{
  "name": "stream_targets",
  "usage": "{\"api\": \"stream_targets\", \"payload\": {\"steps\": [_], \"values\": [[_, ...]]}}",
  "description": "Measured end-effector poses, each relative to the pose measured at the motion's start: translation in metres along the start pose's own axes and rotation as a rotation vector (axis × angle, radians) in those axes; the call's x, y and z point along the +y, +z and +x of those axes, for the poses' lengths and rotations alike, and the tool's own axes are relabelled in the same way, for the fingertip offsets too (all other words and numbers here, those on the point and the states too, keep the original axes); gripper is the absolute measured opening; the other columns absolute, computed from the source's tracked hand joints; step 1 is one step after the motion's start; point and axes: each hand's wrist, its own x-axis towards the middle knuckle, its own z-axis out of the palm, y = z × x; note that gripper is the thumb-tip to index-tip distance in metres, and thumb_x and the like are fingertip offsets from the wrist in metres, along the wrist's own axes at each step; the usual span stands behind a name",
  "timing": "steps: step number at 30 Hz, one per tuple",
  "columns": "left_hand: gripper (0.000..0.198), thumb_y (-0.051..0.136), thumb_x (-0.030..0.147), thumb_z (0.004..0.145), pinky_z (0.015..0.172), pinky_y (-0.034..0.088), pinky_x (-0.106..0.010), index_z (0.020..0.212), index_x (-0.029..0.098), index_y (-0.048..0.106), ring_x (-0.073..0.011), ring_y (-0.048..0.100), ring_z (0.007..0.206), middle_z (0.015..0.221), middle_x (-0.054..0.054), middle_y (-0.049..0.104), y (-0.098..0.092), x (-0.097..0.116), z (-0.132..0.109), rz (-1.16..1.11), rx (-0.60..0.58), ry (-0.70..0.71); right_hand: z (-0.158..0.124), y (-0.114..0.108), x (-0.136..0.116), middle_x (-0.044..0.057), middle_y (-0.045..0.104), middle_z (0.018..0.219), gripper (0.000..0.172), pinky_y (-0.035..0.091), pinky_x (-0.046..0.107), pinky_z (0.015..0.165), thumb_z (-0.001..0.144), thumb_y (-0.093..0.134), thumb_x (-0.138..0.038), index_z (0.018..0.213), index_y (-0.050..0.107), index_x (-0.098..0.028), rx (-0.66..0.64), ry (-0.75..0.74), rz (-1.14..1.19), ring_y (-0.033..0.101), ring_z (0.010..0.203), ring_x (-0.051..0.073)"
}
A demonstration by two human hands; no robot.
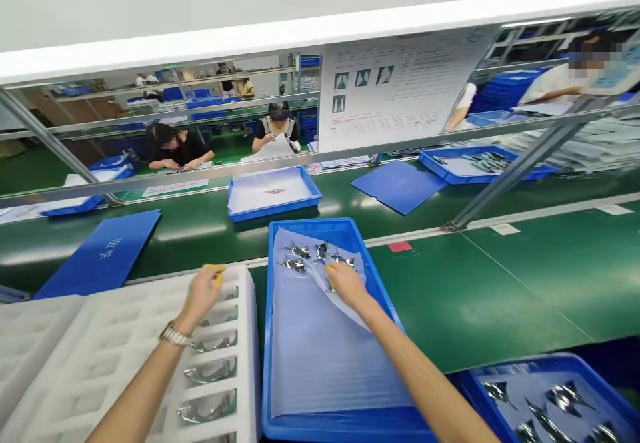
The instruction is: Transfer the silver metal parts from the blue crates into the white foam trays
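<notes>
My left hand (pixel 201 295), with yellow covers on its fingertips and a metal watch (pixel 174 334) at the wrist, is over the right column of a white foam tray (pixel 247 343). Its fingers are curled together; whatever they hold, if anything, is hidden. Curved shiny metal pieces (pixel 213 371) lie in that column's slots. Over a blue tray (pixel 267 363), my right hand (pixel 346 284) has its fingers closed beside the folded edge of a white liner sheet (pixel 320 356). What they grip is not clear. Several pointed chrome parts (pixel 293 264) rest at the tray's far end.
Another blue tray (pixel 530 370) with chrome parts stands at the lower right. Across the green bench (pixel 475 296) are a shallow blue tray (pixel 275 211), blue panels (pixel 400 186) and slanted metal posts (pixel 515 170). A printed sheet (pixel 395 90) hangs ahead; people sit beyond.
</notes>
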Motion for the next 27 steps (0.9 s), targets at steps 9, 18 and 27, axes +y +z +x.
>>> {"api": "stream_targets", "payload": {"steps": [9, 18, 27], "values": [[0.029, 0.051, 0.013, 0.086, 0.115, 0.025, -0.059, 0.099, 0.02, 0.075, -0.0356, 0.03, 0.146, 0.142, -0.015, 0.055, 0.187, 0.117, 0.088, 0.495, -0.355, 0.15, -0.064, 0.057, 0.098, 0.01, 0.067, 0.077, 0.028, 0.041, 0.037, 0.069, 0.082, 0.051, 0.0, 0.074, 0.069, -0.02, 0.074, -0.074, -0.281, 0.061, 0.085, 0.027], [0.024, 0.055, 0.015, 0.085, 0.119, 0.01, -0.065, 0.095, 0.021, 0.076, -0.0365, 0.019, 0.151, 0.15, -0.014, 0.049, 0.198, 0.098, 0.094, 0.489, -0.375, 0.056, -0.071, 0.057, 0.099, 0.011, 0.065, 0.077, 0.026, 0.043, 0.042, 0.073, 0.08, 0.053, -0.003, 0.074, 0.07, -0.022, 0.139, -0.208, -0.238, 0.059, 0.086, 0.028], [0.014, 0.06, 0.02, 0.088, 0.111, 0.04, -0.046, 0.086, 0.02, 0.073, -0.0254, 0.054, 0.128, 0.133, -0.01, 0.064, 0.068, 0.066, 0.066, -0.097, -0.094, -0.088, -0.059, 0.036, 0.166, 0.009, 0.073, 0.095, 0.026, 0.051, 0.042, 0.063, 0.082, 0.051, -0.026, 0.093, 0.073, -0.034, 0.324, -0.326, 0.097, 0.067, 0.08, 0.027]]}}
